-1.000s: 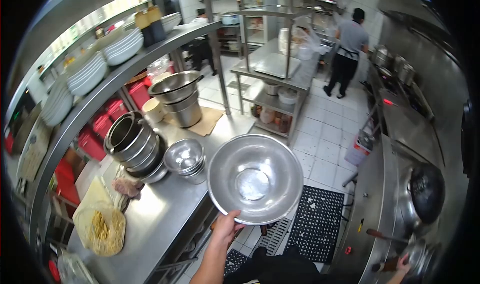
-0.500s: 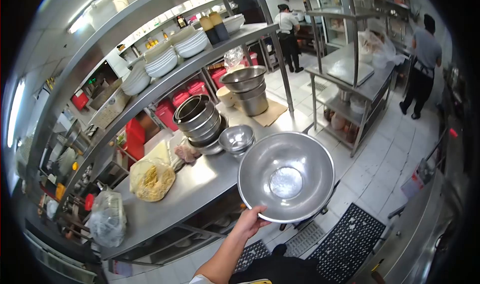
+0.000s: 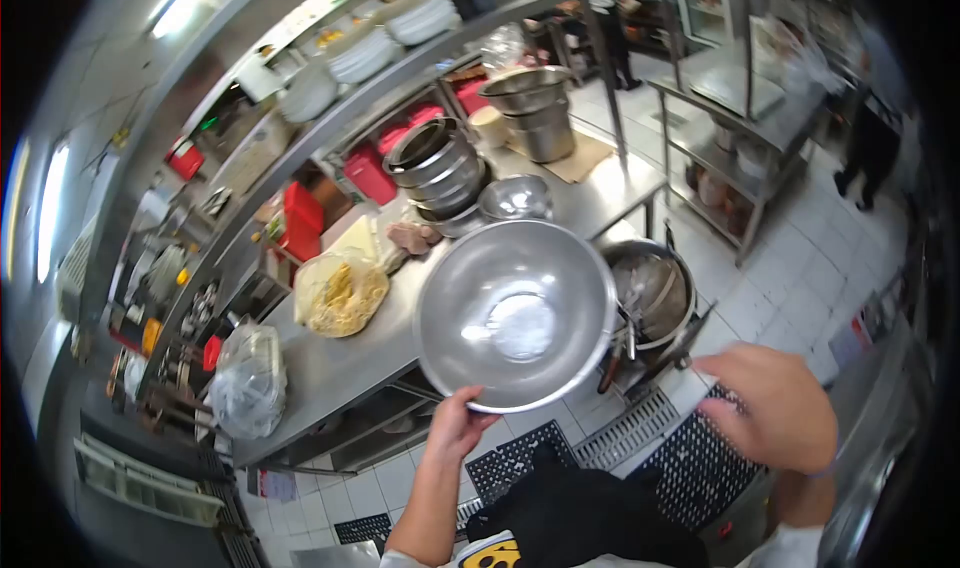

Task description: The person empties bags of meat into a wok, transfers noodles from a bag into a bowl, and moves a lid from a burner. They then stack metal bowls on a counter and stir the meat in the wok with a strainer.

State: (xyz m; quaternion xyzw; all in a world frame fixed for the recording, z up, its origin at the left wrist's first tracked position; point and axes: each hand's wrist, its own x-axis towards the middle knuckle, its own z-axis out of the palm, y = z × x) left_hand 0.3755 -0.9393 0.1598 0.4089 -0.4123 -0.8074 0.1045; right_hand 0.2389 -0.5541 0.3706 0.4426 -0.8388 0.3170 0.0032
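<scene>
My left hand grips the near rim of a large steel mixing bowl, thumb over the edge. The bowl is tilted toward me, with nothing in it. On the right, my right hand is raised, blurred by motion and apart from the bowl. Its thumb and forefinger stand apart with nothing visible between them. Beyond the bowl's right side is a large pot with a tool handle beside it. A smaller steel bowl sits on the counter just behind the big one.
The steel counter carries stacked pots, a bag of yellow food and a plastic-wrapped bundle. Plates line the shelf above. Black mats and a drain grate cover the floor. Another person stands far right.
The large bowl has moved left and up in view with my left hand. My right hand has come into view. The pot right of the counter now shows as the view has shifted.
</scene>
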